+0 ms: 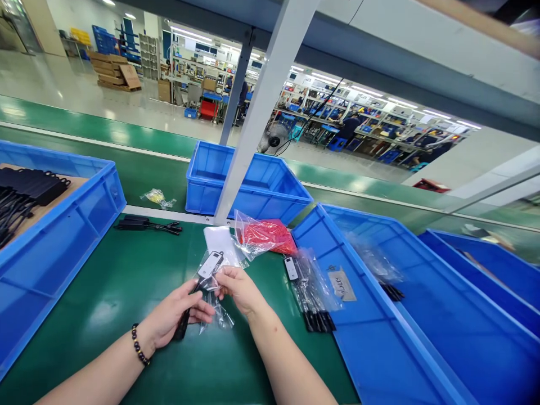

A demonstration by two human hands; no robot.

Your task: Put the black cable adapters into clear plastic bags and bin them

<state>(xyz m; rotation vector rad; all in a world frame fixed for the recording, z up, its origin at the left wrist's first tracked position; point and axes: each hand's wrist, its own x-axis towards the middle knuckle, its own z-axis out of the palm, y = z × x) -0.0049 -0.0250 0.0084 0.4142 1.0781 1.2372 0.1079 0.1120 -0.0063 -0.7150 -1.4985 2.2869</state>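
Note:
My left hand (175, 315) is closed around a small controller with a white face (210, 264), a black edge and a black cable, holding it tilted over the green worktop. Thumb and fingers of my right hand (242, 289) pinch a clear plastic bag (223, 318) close to the controller. How far the controller is inside the bag I cannot tell. Just behind lie flat clear bags (217, 236) and a clear bag with red contents (270, 233). To the right, several bagged controllers (310, 287) rest against a blue bin.
A blue bin (63, 225) with black cabled devices stands at left. Two loose black devices (145, 224) lie near it. Another blue bin (248, 180) sits behind a white post (264, 112). Large blue bins (379, 337) line the right. A small bag with yellow contents (156, 197) lies behind.

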